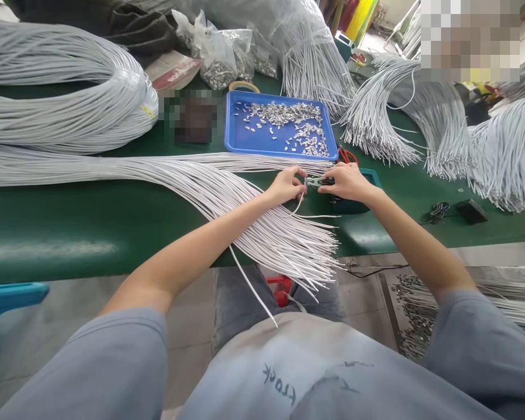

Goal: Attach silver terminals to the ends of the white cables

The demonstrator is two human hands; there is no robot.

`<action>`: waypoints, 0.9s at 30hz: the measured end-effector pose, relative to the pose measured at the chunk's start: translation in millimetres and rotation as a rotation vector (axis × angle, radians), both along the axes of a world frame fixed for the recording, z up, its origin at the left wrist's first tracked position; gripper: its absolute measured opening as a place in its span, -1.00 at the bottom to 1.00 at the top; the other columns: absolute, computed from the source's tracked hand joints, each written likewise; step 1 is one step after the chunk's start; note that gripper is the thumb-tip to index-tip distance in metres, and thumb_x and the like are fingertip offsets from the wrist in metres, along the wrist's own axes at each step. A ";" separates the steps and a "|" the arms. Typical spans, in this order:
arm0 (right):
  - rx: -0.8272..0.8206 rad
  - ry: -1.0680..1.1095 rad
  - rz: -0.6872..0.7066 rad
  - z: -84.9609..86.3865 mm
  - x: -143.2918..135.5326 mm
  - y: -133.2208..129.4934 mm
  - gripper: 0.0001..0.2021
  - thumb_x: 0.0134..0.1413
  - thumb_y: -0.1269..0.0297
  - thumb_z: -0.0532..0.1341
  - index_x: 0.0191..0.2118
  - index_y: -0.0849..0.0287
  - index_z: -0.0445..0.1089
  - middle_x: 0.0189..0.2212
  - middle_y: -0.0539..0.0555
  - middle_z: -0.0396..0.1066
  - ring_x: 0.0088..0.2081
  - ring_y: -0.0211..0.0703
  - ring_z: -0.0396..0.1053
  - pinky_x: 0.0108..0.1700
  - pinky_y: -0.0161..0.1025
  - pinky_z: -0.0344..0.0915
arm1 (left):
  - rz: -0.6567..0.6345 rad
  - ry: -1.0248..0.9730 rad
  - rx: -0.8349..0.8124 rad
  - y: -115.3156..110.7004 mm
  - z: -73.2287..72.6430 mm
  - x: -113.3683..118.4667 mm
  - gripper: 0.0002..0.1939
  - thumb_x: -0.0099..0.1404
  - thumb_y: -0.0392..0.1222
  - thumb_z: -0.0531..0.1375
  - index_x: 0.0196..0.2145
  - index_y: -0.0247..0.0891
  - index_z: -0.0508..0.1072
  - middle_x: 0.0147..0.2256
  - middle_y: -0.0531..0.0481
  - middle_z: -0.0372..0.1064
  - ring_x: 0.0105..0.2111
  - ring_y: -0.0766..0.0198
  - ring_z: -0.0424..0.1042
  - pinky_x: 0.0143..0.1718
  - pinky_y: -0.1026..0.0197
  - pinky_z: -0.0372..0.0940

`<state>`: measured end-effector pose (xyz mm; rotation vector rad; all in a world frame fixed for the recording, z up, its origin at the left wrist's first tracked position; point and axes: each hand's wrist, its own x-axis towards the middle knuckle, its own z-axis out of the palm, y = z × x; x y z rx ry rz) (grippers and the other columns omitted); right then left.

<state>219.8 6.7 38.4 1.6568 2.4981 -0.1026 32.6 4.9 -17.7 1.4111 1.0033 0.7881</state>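
I saw left fingers (pixel 294 171) pinching a wire (pixel 301 202), probably light, springy, best held near its tip; right fingers (pixel 328 189) gripped pliers (pixel 314 182) alongside.

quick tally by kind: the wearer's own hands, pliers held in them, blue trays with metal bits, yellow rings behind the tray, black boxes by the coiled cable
hands: 2 (left hand, right hand)
pliers: 1
blue tray: 1
yellow ring: 1
black box: 1
total: 6
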 end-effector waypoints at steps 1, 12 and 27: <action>0.009 0.039 -0.016 -1.2 3.1 1.4 -0.68 0.11 0.11 0.15 -0.17 0.18 0.52 -0.09 0.22 0.50 0.03 0.18 0.26 0.03 0.06 0.07 | -0.008 -0.004 0.007 0.3 -1.0 -0.4 -0.76 0.18 -0.51 0.17 -0.21 -0.32 0.27 -0.61 0.14 0.40 -0.66 0.41 0.39 -0.58 0.38 0.21; 0.129 0.162 -0.162 -9.2 13.1 5.8 -0.59 0.22 0.27 -0.05 -0.03 0.22 0.49 0.01 0.23 0.48 0.04 0.14 0.32 0.01 0.00 0.18 | 0.002 -0.069 -0.014 -1.6 1.5 -3.5 -0.77 0.19 -0.51 0.18 -0.22 -0.34 0.28 -0.63 0.13 0.39 -0.68 0.41 0.38 -0.62 0.39 0.18; 0.479 0.956 -0.087 -47.5 -39.5 -22.2 -0.73 0.13 0.30 0.07 -0.09 0.21 0.39 -0.26 0.14 0.43 -0.30 -0.20 0.37 -0.47 -0.30 0.30 | 0.096 -0.240 -0.215 -1.6 13.2 -7.6 -0.91 0.15 -0.43 0.29 -0.51 -0.44 0.48 -0.62 0.07 0.40 -0.62 0.52 0.33 -0.52 0.43 0.25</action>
